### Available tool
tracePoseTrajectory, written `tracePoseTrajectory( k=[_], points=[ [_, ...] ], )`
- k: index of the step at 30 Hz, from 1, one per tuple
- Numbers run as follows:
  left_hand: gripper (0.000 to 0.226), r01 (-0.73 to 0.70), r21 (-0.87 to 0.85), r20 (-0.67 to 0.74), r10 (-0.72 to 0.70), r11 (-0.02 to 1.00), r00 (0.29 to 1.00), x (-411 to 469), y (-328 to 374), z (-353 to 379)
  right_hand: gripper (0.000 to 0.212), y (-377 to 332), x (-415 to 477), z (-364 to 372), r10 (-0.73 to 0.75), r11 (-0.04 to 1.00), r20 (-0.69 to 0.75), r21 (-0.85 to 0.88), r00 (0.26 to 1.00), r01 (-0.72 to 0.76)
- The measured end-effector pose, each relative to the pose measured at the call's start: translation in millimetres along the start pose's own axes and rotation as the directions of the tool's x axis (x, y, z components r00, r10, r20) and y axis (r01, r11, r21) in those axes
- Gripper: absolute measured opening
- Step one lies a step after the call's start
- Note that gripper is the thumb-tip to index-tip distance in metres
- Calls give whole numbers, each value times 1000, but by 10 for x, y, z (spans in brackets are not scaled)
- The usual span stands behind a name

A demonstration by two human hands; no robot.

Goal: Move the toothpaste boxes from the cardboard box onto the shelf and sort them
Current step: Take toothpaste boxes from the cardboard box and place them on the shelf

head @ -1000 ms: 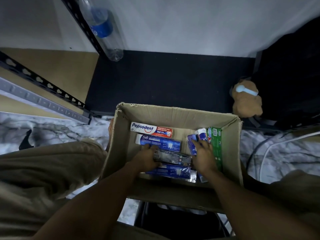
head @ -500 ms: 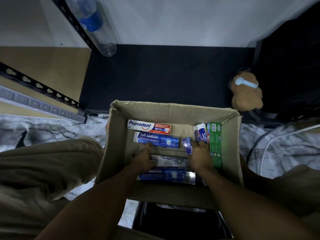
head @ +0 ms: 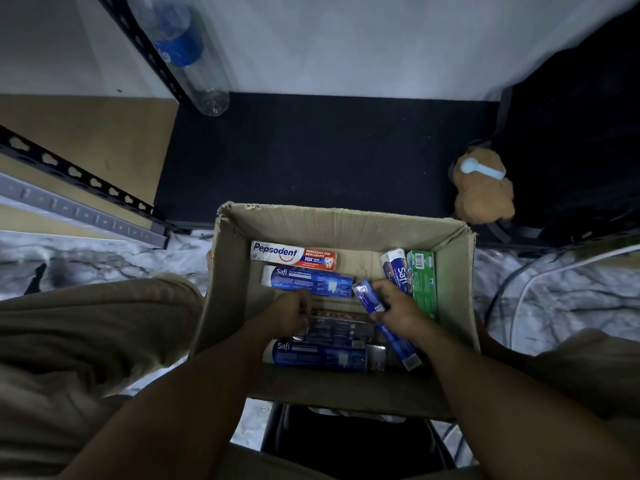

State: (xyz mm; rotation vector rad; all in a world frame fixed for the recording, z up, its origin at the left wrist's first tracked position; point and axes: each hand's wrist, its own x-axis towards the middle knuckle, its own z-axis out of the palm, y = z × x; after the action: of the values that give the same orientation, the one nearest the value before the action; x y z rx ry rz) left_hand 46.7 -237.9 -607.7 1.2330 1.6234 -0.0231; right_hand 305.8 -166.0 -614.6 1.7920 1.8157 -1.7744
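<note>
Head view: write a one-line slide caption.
Inside a cardboard box, left hand holds a grey toothpaste box, right hand grips a blue toothpaste box.

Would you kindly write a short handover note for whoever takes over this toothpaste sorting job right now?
Left hand grips a grey box lying in the cardboard box. Right hand grips a tilted blue box there.
Also inside: Pepsodent box, far Safi box, near Safi box, right Safi box, green box.
Done: no box shows on the dark shelf.
Left: move all out, shelve and sort them.
</note>
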Motion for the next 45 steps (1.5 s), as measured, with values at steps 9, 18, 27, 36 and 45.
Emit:
tracePoseTrajectory(
  k=[9,18,27,36,45],
  points=[
    [34,-119,-18,23,119,993,993,-215,97,-217,63,-54,-83,37,-57,984,-41,169,998,63],
    [25,-117,26,-97,119,993,988,-590,317,-759,62,-431,-249,-185,-198,940,-147,252,969,231],
    [19,-296,20,-454,273,955,848,-1355,708,-1475,51,-1300,-608,-519,-439,864,-217,163,872,476],
    [22,-516,12,-701,375,857,607,-2265,1118,-1885,49,-2343,-1410,-1012,-699,700,-319,-120,640,704],
    [20,-616,169,-847,433,769,308,-2968,1583,-2105,45,-3067,-2479,-1472,-843,528,-333,-361,422,769]
  ],
)
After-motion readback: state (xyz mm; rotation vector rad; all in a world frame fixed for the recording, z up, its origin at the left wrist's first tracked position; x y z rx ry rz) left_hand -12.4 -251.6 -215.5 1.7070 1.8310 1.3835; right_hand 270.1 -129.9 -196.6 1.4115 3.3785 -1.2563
